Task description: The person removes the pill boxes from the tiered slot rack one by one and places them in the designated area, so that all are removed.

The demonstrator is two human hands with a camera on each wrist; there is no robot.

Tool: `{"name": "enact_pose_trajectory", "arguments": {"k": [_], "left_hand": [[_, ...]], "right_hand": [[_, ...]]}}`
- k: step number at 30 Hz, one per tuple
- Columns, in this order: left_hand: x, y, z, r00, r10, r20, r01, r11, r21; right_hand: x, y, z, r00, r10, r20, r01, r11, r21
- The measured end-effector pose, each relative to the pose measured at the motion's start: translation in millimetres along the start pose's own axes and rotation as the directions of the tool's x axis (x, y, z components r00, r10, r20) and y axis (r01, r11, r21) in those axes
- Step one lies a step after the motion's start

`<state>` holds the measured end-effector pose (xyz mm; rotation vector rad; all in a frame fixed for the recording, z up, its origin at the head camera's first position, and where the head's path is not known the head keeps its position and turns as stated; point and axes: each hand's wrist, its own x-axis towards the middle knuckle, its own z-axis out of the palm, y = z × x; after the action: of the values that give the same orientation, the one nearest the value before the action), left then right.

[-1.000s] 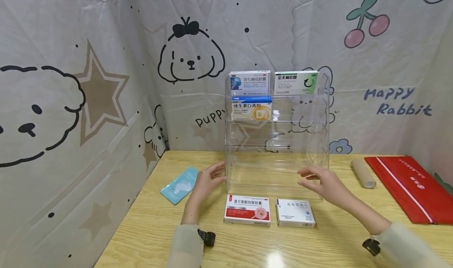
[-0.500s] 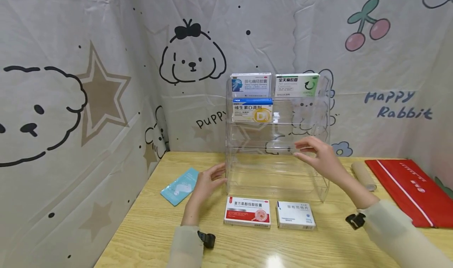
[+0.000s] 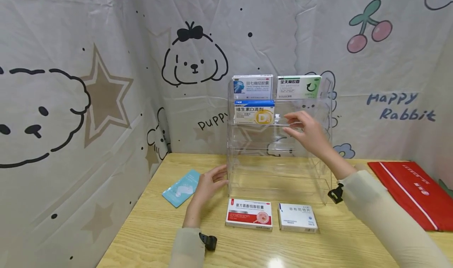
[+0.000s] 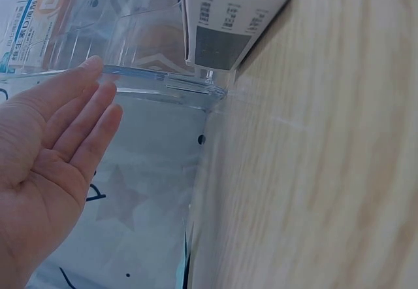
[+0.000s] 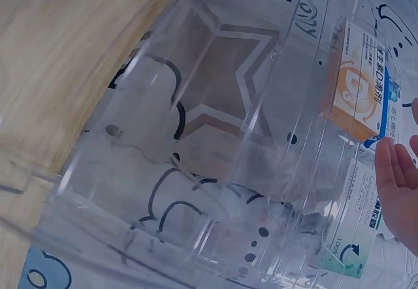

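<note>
A clear plastic tiered rack (image 3: 279, 189) stands on the table. My left hand (image 3: 209, 186) is at its left side, fingers straight and touching or almost touching the edge; the left wrist view shows the palm with nothing in it. In front of the second tier is my right hand (image 3: 307, 133), fingers slightly bent and holding nothing. Just left of its fingertips sits the blue, white and yellow vitamin D box (image 3: 254, 112). A white-and-blue medicine box (image 3: 253, 87) and a white-and-green one (image 3: 299, 87) fill the top tier. A red-and-white medicine box (image 3: 249, 214) and a white one (image 3: 297, 217) lie before the rack.
A light-blue packet (image 3: 182, 188) lies left of the rack. Over at the right is a red folder (image 3: 414, 193) with a white stripe; the right arm mostly covers a cardboard tube beside it. A printed cloth (image 3: 198, 134) hangs behind and to the left.
My right hand has risen from the rack's lower right to the second tier, moving slightly left. The left hand has stayed at the rack's side. The boxes have not moved.
</note>
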<state>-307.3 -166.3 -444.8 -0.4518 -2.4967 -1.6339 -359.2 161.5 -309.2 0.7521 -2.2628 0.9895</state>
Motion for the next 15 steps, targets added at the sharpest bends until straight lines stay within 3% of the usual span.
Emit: {"name": "enact_pose_trajectory", "arguments": {"k": [9,15], "left_hand": [[-0.5,-0.2,0.1,1.0,-0.001,-0.003,0.001,1.0,0.001],[0.1,-0.3,-0.6,1.0,-0.002,0.005,0.002,1.0,0.019]], "right_hand": [[33.5,1.3,11.7,0.999,0.036,0.002,-0.036,0.999,-0.008],[50.4,2.0,16.8,0.997,0.067,0.028,-0.064,0.994,-0.092]]}}
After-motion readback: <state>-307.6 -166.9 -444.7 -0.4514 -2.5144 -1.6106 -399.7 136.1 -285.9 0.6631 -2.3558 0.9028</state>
